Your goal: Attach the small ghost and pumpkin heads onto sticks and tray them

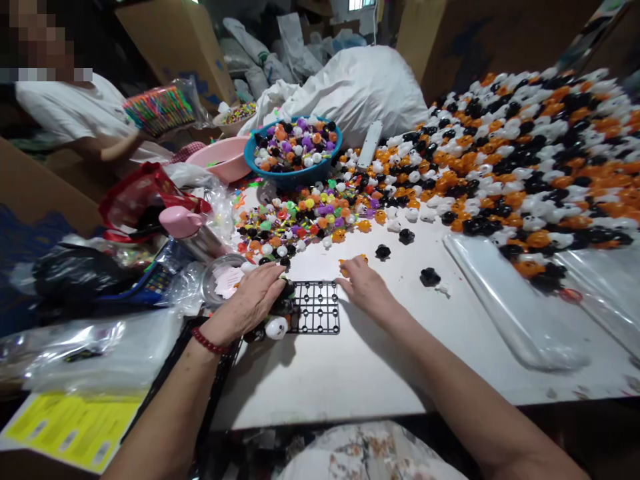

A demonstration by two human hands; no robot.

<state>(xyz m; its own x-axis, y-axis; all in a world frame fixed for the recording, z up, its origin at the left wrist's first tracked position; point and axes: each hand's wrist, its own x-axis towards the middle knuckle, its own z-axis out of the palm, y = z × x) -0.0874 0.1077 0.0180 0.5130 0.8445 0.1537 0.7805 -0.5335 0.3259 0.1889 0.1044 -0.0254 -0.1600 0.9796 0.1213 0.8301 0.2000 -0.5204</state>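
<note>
A black plastic grid tray (315, 308) lies on the white table in front of me; open squares show on its right part. My left hand (257, 297), with a dark red bead bracelet, is palm down over its left end, fingers bent over a black toy figure (283, 300). Just below that hand sits a white ghost-like figure (277, 327) with a dark face. My right hand (365, 287) is beyond the tray's right edge, its fingers closed around a small orange toy figure (345, 271), partly hidden by them.
Orange, black and white figures (500, 153) are heaped at right, with loose black ones (430, 277) nearer. Small colourful pieces (310, 213) lie before a blue basin (295, 177). Clear plastic bags (510, 307) lie right; a pink-lidded flask (185, 223) stands left. A person holds a colourful pack.
</note>
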